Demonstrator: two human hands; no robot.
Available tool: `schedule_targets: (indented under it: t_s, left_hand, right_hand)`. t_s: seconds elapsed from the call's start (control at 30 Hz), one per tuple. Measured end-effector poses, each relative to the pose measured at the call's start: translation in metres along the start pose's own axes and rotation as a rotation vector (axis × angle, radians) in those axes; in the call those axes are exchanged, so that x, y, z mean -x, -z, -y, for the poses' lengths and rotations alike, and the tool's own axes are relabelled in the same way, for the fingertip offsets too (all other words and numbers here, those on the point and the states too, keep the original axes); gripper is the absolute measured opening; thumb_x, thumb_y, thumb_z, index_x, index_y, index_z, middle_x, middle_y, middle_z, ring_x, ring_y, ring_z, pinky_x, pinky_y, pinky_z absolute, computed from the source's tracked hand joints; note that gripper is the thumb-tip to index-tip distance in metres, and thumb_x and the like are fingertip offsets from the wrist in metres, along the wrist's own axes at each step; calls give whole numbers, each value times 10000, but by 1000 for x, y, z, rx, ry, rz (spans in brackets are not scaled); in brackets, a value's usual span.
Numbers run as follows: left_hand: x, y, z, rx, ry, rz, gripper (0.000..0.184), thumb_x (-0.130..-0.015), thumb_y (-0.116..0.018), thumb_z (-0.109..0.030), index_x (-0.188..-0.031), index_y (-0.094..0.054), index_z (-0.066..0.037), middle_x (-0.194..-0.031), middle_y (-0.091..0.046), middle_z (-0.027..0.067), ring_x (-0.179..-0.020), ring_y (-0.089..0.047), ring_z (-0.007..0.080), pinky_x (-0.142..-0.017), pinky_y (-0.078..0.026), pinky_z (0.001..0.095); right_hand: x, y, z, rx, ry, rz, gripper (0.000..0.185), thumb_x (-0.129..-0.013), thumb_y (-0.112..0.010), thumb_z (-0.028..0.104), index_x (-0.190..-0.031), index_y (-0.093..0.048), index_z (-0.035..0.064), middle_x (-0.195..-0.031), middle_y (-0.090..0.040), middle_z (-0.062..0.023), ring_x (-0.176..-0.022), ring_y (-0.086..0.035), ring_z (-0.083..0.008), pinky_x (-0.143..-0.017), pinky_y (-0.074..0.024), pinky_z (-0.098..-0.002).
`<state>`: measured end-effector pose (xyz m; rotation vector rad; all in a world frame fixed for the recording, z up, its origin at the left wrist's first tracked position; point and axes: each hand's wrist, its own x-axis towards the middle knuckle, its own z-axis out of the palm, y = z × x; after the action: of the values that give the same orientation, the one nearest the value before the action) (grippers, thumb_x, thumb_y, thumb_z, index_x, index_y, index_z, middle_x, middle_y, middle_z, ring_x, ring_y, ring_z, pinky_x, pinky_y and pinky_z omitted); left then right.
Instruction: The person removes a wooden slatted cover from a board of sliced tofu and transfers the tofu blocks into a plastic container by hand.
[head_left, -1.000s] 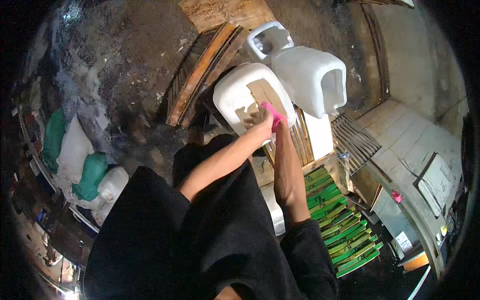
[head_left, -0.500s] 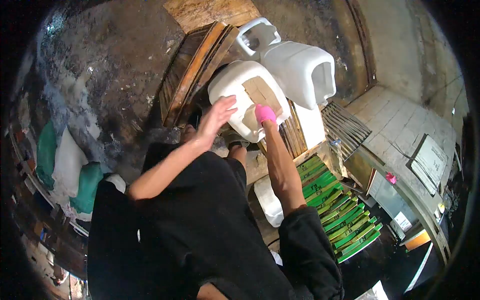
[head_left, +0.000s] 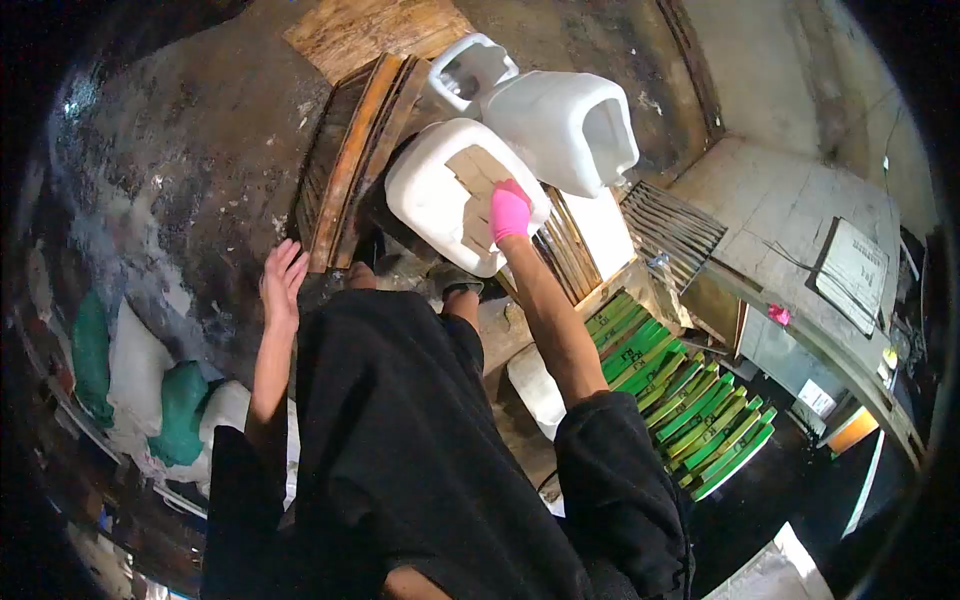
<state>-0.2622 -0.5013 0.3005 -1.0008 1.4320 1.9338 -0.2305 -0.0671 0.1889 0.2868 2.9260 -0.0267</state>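
Note:
A white plastic jug (head_left: 420, 178) with a cut-out opening stands in front of my legs. Tan, cracked-looking material (head_left: 480, 172) shows inside that opening. My right hand (head_left: 511, 212), in a pink glove, is at the right side of the opening with its fingers curled. What they grip, if anything, is hidden. My bare left hand (head_left: 283, 283) is held out to the left, away from the jug, its fingers stretched and holding nothing. Behind the jug lie a second cut white jug (head_left: 545, 125) and a smaller cut white container (head_left: 470, 65).
Wooden slatted crates (head_left: 350, 165) stand beside the jug. Green slats (head_left: 670, 385) are stacked at right, below a metal rack (head_left: 672, 235) and a grey bench (head_left: 780, 200). White and green sacks (head_left: 140, 365) lie at left. Another white container (head_left: 537, 385) sits near my right arm.
My left hand has moved from beside the jug's opening down and out to the left. My right hand stays at the opening, and more of the tan material shows there. The view has shifted slightly.

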Motion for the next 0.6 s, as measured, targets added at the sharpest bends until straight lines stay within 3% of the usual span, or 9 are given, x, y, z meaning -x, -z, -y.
schedule_targets:
  t_s: [0.03,0.27,0.33,0.4,0.47,0.5,0.53,0.57,0.6]
  left_hand:
    - [-2,5,3,-1,15,-37,548,-987,-383,-395,-1375,-393,-7,-1389,-456,160,-1247,-484,280,-1062,-362,372]
    - [1,-16,-3,-82,-60,-49,519,-972,-444,-356,-1348,-429,1,-1371,-464,185,-1223,-502,292,-1054,-367,365]
    - [0,-25,-2,-85,-120,-26,515,-972,-453,-348,-1346,-429,6,-1361,-470,194,-1220,-503,301,-1051,-369,374]
    - [4,-51,-9,-111,-203,-6,451,-991,-431,-298,-1312,-456,18,-1331,-493,194,-1202,-513,301,-1033,-386,380]
    - [10,-79,-5,-215,-399,-28,402,-1002,-409,-259,-1282,-477,22,-1299,-512,189,-1177,-525,290,-1019,-399,375]
    - [13,-98,-1,-264,-500,-22,380,-1008,-398,-239,-1267,-488,24,-1284,-521,186,-1164,-532,285,-1011,-406,372]
    - [19,-120,4,-299,-590,-6,325,-1009,-393,-186,-1228,-514,22,-1234,-547,162,-1133,-543,256,-992,-410,347]
    - [29,-146,7,-387,-617,37,320,-1006,-402,-181,-1223,-519,23,-1224,-553,154,-1131,-543,248,-988,-408,341]
    - [41,-173,11,-475,-645,77,315,-1003,-410,-176,-1219,-523,23,-1214,-558,146,-1130,-543,240,-984,-406,334]
  right_hand:
    - [-3,11,5,-30,29,-93,124,-772,-597,157,-791,-677,65,-822,-669,-173,-820,-646,-334,-717,-512,-407]
    - [-7,5,-7,-313,-100,518,192,-746,-532,111,-864,-683,106,-909,-679,-148,-885,-643,-340,-780,-518,-405]
    - [7,-16,-7,-278,-15,413,199,-750,-531,132,-868,-688,105,-931,-677,-159,-893,-648,-344,-799,-520,-412]
    - [3,-39,-6,-239,38,512,241,-760,-523,177,-905,-697,94,-970,-673,-174,-902,-653,-344,-820,-521,-417]
    - [2,17,15,-300,-123,545,256,-756,-529,194,-835,-709,31,-919,-677,-200,-878,-661,-336,-797,-517,-429]
    - [1,-3,13,-281,-30,551,251,-768,-521,192,-782,-713,32,-868,-672,-218,-849,-657,-356,-775,-514,-443]
    - [4,45,20,-427,-109,496,270,-794,-495,178,-865,-701,18,-913,-664,-228,-873,-641,-371,-789,-506,-444]
    - [19,84,18,-492,74,287,322,-827,-466,176,-1009,-664,-1,-1007,-642,-240,-945,-610,-386,-857,-480,-444]
    - [35,124,13,-868,-75,243,365,-877,-455,212,-1133,-616,8,-1112,-617,-224,-1047,-581,-367,-934,-441,-425]
